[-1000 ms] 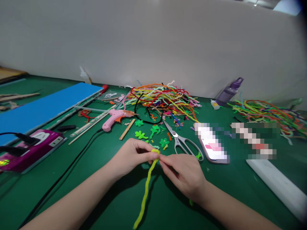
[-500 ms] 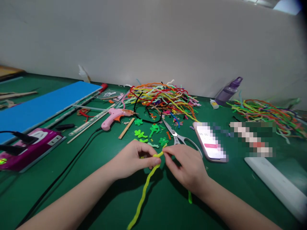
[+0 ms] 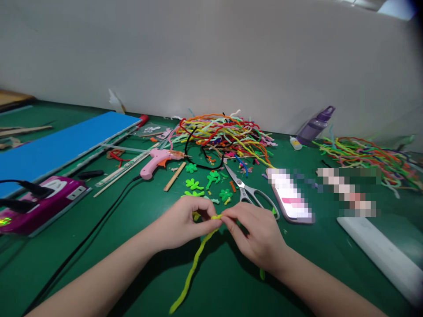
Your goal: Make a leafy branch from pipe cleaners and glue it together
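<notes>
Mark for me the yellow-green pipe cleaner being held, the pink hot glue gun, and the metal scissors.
yellow-green fuzzy pipe cleaner (image 3: 193,269), head view, mid-length of the free tail.
pink plastic hot glue gun (image 3: 157,157), head view, on the body above the handle.
silver metal scissors (image 3: 245,190), head view, at the pivot.

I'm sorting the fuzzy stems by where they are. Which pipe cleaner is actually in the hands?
The yellow-green pipe cleaner, pinched at its top by the left hand and right hand; its tail trails toward the camera. The others lie in heaps by the wall.
</notes>
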`<action>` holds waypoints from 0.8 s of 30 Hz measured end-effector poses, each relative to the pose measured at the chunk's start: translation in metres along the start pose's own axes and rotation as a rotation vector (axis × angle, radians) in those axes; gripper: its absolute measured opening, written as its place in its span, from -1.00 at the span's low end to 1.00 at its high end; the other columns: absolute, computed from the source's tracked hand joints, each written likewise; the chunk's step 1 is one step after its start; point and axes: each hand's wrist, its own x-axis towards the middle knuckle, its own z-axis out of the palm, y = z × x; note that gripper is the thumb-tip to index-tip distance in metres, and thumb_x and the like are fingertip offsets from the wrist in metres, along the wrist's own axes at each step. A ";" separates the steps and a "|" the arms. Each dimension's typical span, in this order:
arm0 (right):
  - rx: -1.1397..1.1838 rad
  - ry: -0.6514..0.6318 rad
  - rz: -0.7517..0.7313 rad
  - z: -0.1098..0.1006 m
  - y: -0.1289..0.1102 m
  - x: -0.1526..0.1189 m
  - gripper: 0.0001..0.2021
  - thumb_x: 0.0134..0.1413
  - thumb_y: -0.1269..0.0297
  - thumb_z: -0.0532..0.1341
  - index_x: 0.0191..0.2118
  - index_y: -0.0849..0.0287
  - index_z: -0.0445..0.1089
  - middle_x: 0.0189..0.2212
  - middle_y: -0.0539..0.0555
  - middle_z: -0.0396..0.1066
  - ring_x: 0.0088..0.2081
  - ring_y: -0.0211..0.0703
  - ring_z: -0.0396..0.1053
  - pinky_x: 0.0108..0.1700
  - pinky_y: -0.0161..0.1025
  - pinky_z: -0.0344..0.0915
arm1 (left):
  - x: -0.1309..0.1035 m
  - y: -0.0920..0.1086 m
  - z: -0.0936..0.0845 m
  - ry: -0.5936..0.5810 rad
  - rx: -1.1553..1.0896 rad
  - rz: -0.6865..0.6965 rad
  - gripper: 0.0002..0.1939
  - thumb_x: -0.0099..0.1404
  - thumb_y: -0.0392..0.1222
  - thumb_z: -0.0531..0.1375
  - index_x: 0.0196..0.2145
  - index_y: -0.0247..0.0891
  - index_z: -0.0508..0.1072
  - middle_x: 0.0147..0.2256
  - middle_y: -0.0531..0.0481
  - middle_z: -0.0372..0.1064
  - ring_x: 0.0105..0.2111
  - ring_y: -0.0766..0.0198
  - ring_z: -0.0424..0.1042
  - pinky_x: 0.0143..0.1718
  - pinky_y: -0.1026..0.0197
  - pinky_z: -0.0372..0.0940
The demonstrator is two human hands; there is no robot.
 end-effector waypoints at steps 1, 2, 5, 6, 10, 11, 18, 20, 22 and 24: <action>0.011 -0.022 0.032 0.000 -0.001 0.000 -0.95 0.15 0.44 0.15 -0.28 0.21 0.36 -0.41 0.04 0.45 -0.37 -0.22 0.38 -0.32 -0.27 0.27 | 0.000 0.000 0.000 0.001 0.042 0.016 -0.75 0.25 -0.13 0.15 -0.53 -0.30 0.33 -0.54 0.13 0.24 -0.49 0.39 0.21 -0.42 0.34 0.11; 0.025 -0.046 0.066 0.000 -0.001 0.000 -0.94 0.17 0.42 0.14 -0.30 0.21 0.36 -0.43 0.03 0.43 -0.38 -0.23 0.37 -0.33 -0.28 0.25 | 0.000 -0.001 0.000 0.001 0.075 0.028 -0.75 0.25 -0.14 0.15 -0.53 -0.29 0.32 -0.54 0.13 0.24 -0.49 0.39 0.21 -0.42 0.35 0.11; 0.095 -0.108 0.155 -0.001 -0.002 0.002 -0.90 0.19 0.38 0.11 -0.32 0.19 0.36 -0.44 0.01 0.41 -0.40 -0.26 0.35 -0.35 -0.30 0.22 | 0.000 -0.001 0.000 -0.006 0.112 0.043 -0.76 0.26 -0.15 0.14 -0.53 -0.28 0.31 -0.55 0.14 0.22 -0.49 0.39 0.21 -0.43 0.35 0.10; 0.126 -0.123 0.186 -0.003 -0.002 0.003 -0.89 0.19 0.37 0.11 -0.32 0.18 0.37 -0.44 0.00 0.42 -0.40 -0.26 0.35 -0.35 -0.31 0.22 | -0.001 0.000 0.000 -0.006 0.107 0.043 -0.76 0.26 -0.15 0.13 -0.53 -0.28 0.30 -0.55 0.14 0.21 -0.49 0.39 0.20 -0.44 0.35 0.10; 0.274 -0.160 0.373 -0.008 -0.003 0.010 -0.92 0.14 0.31 0.16 -0.31 0.16 0.39 -0.46 -0.03 0.42 -0.50 -0.32 0.29 -0.46 -0.36 0.18 | -0.001 0.002 0.000 0.026 0.065 0.044 -0.79 0.26 -0.20 0.12 -0.52 -0.27 0.28 -0.53 0.15 0.19 -0.48 0.39 0.20 -0.42 0.36 0.11; 0.304 -0.169 0.418 -0.008 -0.003 0.011 -0.92 0.12 0.30 0.18 -0.31 0.15 0.40 -0.47 -0.04 0.42 -0.53 -0.34 0.26 -0.49 -0.36 0.16 | -0.001 0.003 0.000 0.034 0.055 0.045 -0.79 0.26 -0.21 0.12 -0.52 -0.27 0.27 -0.53 0.15 0.19 -0.48 0.39 0.21 -0.41 0.36 0.11; 0.440 -0.194 0.607 -0.010 -0.003 0.015 -0.90 0.10 0.27 0.17 -0.31 0.17 0.37 -0.47 -0.02 0.41 -0.47 -0.31 0.31 -0.44 -0.38 0.24 | 0.001 0.001 0.000 0.114 -0.038 -0.003 -0.80 0.24 -0.18 0.14 -0.51 -0.28 0.31 -0.53 0.13 0.21 -0.50 0.39 0.20 -0.45 0.35 0.12; 0.481 -0.186 0.630 -0.009 -0.003 0.016 -0.91 0.10 0.29 0.17 -0.32 0.17 0.37 -0.47 -0.03 0.41 -0.45 -0.32 0.33 -0.41 -0.39 0.26 | 0.001 0.000 0.001 0.160 -0.034 -0.014 -0.82 0.22 -0.18 0.16 -0.49 -0.29 0.35 -0.52 0.11 0.25 -0.49 0.38 0.22 -0.44 0.34 0.14; 0.541 -0.178 0.667 -0.009 -0.003 0.016 -0.92 0.10 0.30 0.17 -0.33 0.17 0.37 -0.50 -0.04 0.41 -0.48 -0.34 0.33 -0.44 -0.40 0.27 | 0.001 0.000 0.002 0.201 -0.012 -0.013 -0.83 0.20 -0.17 0.18 -0.48 -0.30 0.39 -0.51 0.08 0.30 -0.47 0.36 0.26 -0.42 0.33 0.16; 0.607 -0.179 0.710 -0.008 -0.004 0.016 -0.93 0.10 0.31 0.17 -0.33 0.17 0.36 -0.54 -0.06 0.41 -0.54 -0.36 0.31 -0.49 -0.41 0.26 | 0.001 0.000 0.003 0.230 0.007 -0.011 -0.83 0.19 -0.16 0.19 -0.47 -0.31 0.42 -0.50 0.06 0.33 -0.47 0.34 0.28 -0.41 0.31 0.18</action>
